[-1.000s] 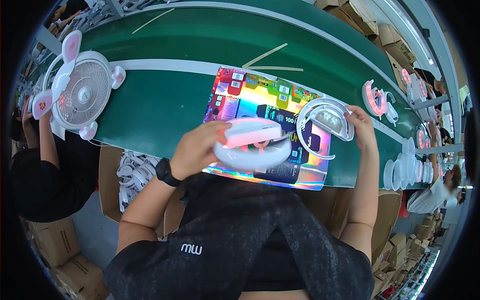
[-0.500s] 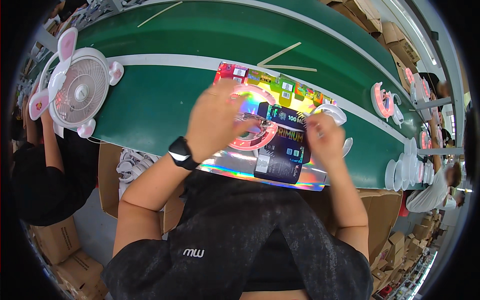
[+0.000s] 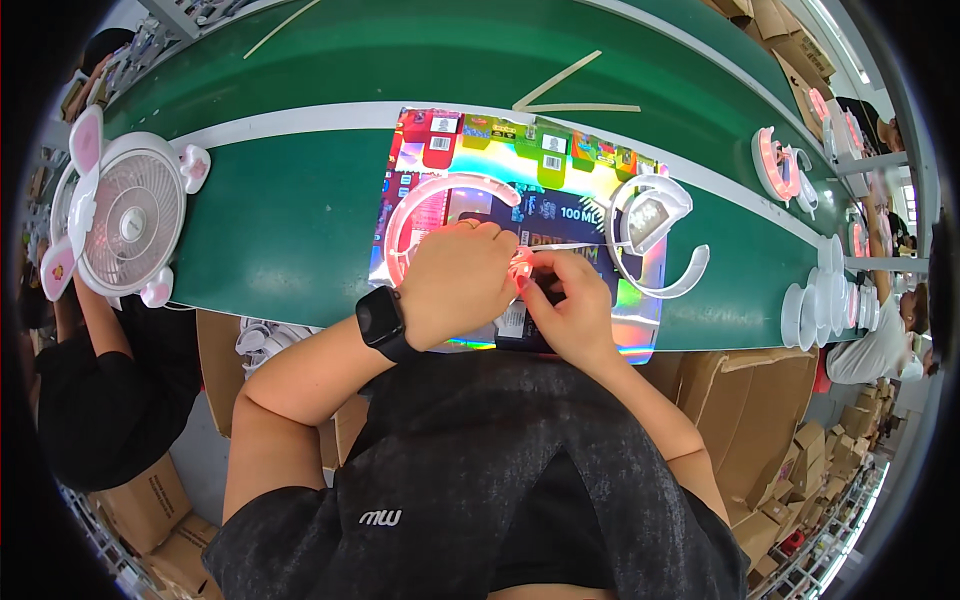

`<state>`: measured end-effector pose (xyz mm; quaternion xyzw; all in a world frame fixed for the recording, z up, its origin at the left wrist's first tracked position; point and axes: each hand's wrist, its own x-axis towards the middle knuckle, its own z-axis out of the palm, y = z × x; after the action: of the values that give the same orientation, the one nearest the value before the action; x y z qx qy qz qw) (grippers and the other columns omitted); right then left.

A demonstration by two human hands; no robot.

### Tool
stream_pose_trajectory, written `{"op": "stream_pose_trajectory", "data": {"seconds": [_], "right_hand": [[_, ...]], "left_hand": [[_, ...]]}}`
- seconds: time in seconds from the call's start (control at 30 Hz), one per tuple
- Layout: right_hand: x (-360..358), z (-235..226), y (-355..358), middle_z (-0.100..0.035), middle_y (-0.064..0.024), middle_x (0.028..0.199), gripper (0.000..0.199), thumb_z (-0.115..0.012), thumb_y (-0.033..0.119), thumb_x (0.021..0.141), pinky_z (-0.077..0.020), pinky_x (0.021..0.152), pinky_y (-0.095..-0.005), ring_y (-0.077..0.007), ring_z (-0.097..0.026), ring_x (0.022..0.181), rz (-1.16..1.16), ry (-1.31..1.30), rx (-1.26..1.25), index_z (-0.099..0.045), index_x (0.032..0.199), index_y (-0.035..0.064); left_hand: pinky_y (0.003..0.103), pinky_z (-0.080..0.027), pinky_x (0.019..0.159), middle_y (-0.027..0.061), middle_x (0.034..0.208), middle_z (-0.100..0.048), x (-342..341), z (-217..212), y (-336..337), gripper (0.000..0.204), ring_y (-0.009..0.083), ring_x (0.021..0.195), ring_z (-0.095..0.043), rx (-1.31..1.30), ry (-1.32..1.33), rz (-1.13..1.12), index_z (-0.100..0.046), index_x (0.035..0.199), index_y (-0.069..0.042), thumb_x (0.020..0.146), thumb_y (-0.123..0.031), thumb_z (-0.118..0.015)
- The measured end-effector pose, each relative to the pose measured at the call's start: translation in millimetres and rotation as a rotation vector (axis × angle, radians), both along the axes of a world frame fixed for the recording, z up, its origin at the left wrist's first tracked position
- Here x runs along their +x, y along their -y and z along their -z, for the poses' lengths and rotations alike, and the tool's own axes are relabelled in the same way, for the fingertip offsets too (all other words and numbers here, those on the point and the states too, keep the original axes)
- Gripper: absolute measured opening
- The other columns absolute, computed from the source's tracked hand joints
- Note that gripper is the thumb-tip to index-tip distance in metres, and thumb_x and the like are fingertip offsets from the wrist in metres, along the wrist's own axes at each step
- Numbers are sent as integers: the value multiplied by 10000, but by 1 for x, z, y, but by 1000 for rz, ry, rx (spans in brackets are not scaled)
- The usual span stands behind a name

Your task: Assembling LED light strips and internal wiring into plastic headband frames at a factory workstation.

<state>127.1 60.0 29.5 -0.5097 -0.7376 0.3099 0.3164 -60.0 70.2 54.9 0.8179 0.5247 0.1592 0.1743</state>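
A translucent pink C-shaped ring point(image 3: 405, 215) lies on a shiny printed sheet point(image 3: 650, 325), and its near part is covered by my left hand point(image 3: 465, 285). My left fingers are closed on its near end. From the right, my right hand point(image 3: 575, 310) pinches the same glowing pink end, so the fingertips of both hands meet there. A thin white wire runs from this spot to a white C-shaped shell point(image 3: 622, 240) on the right side of the sheet. Exactly what sits between the fingertips is partly hidden.
A white fan with rabbit ears point(image 3: 132, 225) stands at the left of the green table point(image 3: 270, 225). Pale strips point(image 3: 580, 107) lie farther back. White ring parts point(image 3: 800, 310) are stacked at the right, near a pink-and-white ring point(image 3: 775, 165). A cardboard box point(image 3: 750, 410) stands below the edge.
My right hand has moved left to meet my left hand, which has come nearer and to the right. The pink ring has shifted left and turned, and the white shell is now uncovered.
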Motion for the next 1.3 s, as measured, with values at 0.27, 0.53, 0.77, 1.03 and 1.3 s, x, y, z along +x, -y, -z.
{"op": "stream_pose_trajectory", "data": {"seconds": [0.27,0.53,0.77,1.03,1.3], "right_hand": [[-8,-5,4,-659,-101,882,177,-705,113,753,-508,698,-418,-309,-638,833,23,68,66,-636,909,67],[-3,1,-2,-661,-84,877,164,-699,115,752,-514,694,-412,-305,-642,825,-2,34,19,-633,899,84],[-6,-8,-4,-640,-75,869,145,-708,107,742,-522,685,-412,-298,-643,819,-33,132,134,-636,866,90],[-4,-1,-7,-628,-63,893,117,-709,102,746,-526,664,-400,-287,-645,807,-54,86,129,-637,836,87],[-3,0,-8,-637,-62,903,117,-715,106,751,-528,656,-396,-288,-654,806,-74,60,121,-630,828,86]], "left_hand": [[420,-535,755,103,899,-682,-8,11,-9,270,306,875,-661,-65,70,103,-700,979,-52,786,-240,-690],[427,-528,747,110,916,-686,-4,9,-10,246,311,875,-658,-135,75,81,-702,969,-48,790,-214,-676],[419,-524,728,106,878,-687,-9,13,-12,198,308,834,-659,-190,210,85,-708,953,-55,790,-151,-652],[383,-532,718,110,887,-689,-10,10,-12,231,287,814,-670,-278,294,68,-701,972,-55,753,-127,-678],[412,-531,727,91,902,-700,-8,14,-13,250,296,867,-664,-279,282,40,-730,951,-70,739,-181,-656]]}}
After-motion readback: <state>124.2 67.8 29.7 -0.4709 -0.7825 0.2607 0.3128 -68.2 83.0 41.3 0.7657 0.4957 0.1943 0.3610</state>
